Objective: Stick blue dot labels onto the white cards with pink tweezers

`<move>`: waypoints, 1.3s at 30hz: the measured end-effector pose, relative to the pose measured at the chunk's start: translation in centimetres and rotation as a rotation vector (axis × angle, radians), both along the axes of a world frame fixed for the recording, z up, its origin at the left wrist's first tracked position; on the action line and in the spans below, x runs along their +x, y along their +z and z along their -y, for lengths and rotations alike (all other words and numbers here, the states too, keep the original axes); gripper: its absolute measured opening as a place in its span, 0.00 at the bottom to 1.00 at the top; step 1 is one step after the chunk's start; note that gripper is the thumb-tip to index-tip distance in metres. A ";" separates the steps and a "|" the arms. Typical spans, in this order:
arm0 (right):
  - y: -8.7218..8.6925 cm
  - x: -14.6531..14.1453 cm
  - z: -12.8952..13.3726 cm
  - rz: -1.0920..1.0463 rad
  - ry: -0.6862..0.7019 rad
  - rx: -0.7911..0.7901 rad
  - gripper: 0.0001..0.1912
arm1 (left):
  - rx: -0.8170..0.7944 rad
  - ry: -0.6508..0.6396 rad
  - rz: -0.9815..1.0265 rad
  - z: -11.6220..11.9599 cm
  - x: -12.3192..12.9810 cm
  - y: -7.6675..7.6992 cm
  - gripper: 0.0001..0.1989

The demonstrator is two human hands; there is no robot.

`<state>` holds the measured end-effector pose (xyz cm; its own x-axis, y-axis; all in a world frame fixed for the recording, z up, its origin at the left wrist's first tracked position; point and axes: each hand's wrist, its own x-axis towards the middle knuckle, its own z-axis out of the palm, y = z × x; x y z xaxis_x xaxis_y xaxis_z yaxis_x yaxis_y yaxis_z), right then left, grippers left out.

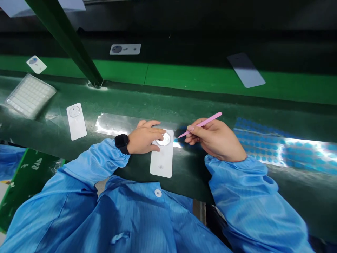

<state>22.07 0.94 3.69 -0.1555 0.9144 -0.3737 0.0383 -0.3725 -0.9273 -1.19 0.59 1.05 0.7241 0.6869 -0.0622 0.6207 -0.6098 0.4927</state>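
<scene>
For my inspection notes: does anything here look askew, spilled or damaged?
Perhaps: the white, rounded rectangular card at upper right lies slanted, unlike the nearly horizontal white card farther left. No spill or damage is apparent.

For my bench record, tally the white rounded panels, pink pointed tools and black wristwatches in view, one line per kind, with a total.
White panels: 5
Pink pointed tool: 1
Black wristwatch: 1
Total: 7
</scene>
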 end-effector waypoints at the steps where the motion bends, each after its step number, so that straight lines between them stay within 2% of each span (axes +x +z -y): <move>1: 0.0 -0.4 -0.1 0.019 0.015 -0.004 0.22 | -0.005 -0.026 0.003 -0.1 0.0 0.0 0.10; 7: -0.7 -1.4 -0.2 0.133 0.020 -0.059 0.21 | -0.034 -0.079 0.009 -0.3 0.3 0.0 0.07; 18: -1.7 -1.0 0.9 0.209 -0.015 0.017 0.16 | -0.010 -0.092 0.006 -0.2 0.2 0.0 0.08; 26: -1.0 -1.3 1.0 0.233 -0.009 -0.009 0.09 | 0.016 -0.105 0.048 -0.1 -0.1 -0.1 0.07; 39: -0.7 -1.5 0.9 0.283 -0.004 0.004 0.10 | 0.030 -0.103 0.043 0.0 -0.2 0.0 0.08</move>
